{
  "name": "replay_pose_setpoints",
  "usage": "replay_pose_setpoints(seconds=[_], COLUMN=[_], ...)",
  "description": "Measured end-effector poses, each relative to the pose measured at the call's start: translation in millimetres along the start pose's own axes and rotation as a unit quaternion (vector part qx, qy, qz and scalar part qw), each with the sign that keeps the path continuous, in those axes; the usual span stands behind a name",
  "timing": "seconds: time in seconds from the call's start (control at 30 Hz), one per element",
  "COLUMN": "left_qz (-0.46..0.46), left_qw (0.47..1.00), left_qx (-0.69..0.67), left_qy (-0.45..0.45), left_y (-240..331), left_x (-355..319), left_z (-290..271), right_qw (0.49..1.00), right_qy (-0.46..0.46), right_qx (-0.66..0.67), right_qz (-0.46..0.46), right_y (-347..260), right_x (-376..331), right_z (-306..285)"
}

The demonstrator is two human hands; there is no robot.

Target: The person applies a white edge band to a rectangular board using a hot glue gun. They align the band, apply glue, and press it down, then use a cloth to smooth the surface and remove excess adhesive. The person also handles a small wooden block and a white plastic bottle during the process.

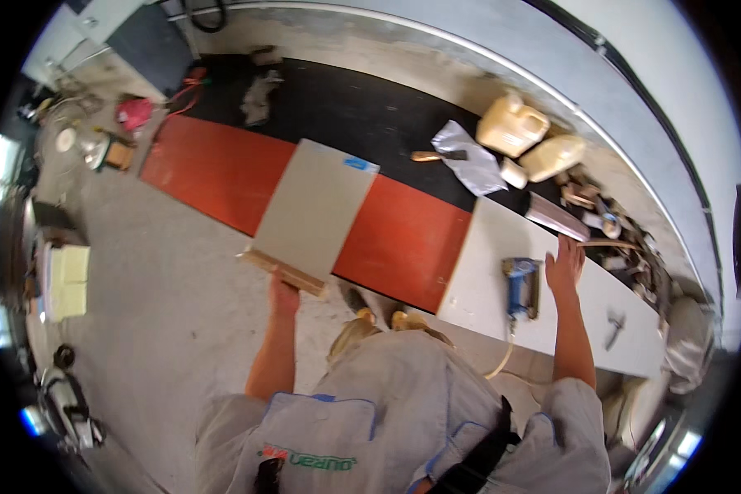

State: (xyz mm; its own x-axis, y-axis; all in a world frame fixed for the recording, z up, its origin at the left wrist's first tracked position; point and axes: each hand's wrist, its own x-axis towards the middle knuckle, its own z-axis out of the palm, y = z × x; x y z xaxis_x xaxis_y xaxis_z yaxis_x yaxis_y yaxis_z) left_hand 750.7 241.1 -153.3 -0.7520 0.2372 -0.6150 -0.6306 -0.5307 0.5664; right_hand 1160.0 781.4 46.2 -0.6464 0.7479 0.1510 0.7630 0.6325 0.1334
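Observation:
My left hand is closed on a wooden strip that lies along the near edge of a grey panel. A small blue patch shows on the panel's far right corner. Beneath the panel is a red-orange board. My right hand is stretched out over a white board, fingers extended and apart, beside a silvery wrapped bundle and a thin wooden stick. Just left of that forearm lies a blue nail gun with a pale hose attached.
A hammer rests at the white board's right. Farther back are a wood-handled scraper on a silvery sheet, two yellowish jugs and scattered scraps on a black surface. A grey rag lies far left.

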Motion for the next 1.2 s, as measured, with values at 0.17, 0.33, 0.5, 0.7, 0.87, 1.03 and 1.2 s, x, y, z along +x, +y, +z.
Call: replay_pose_setpoints(seconds=[0.17, 0.33, 0.5, 0.7, 0.87, 1.03, 1.2], left_qz=[0.030, 0.023, -0.003, -0.138, -0.177, -0.207, -0.163], left_qw=[0.992, 0.942, 0.961, 0.969, 0.950, 0.939, 0.935], left_qx=[0.075, 0.285, 0.234, 0.199, 0.257, 0.263, 0.294], left_qy=[0.094, 0.177, 0.144, 0.048, -0.004, -0.080, -0.113], left_y=[8.1, 28.9, 74.9, 116.5, 141.4, 119.6, 138.0], left_x=[0.7, 2.1, 12.0, 12.7, -1.0, 26.8, 34.0], left_z=[2.8, 8.8, 13.0, -3.7, -3.7, -20.9, -77.5], right_qw=[0.969, 0.916, 0.861, 0.512, 0.332, 0.191, 0.201], right_qy=[-0.081, -0.051, -0.040, -0.086, -0.016, -0.016, -0.001], right_qx=[0.211, 0.340, 0.473, 0.812, 0.912, 0.911, 0.972], right_qz=[-0.098, -0.206, -0.185, -0.267, -0.240, -0.364, -0.120], right_y=[-127.5, -247.2, -315.7, -407.3, -498.9, -506.1, -549.4], right_x=[-63.1, -100.3, -63.9, -41.3, -73.2, -84.6, -135.7], right_z=[32.2, 17.2, -77.6, -297.4, -430.2, -454.1, -488.8])
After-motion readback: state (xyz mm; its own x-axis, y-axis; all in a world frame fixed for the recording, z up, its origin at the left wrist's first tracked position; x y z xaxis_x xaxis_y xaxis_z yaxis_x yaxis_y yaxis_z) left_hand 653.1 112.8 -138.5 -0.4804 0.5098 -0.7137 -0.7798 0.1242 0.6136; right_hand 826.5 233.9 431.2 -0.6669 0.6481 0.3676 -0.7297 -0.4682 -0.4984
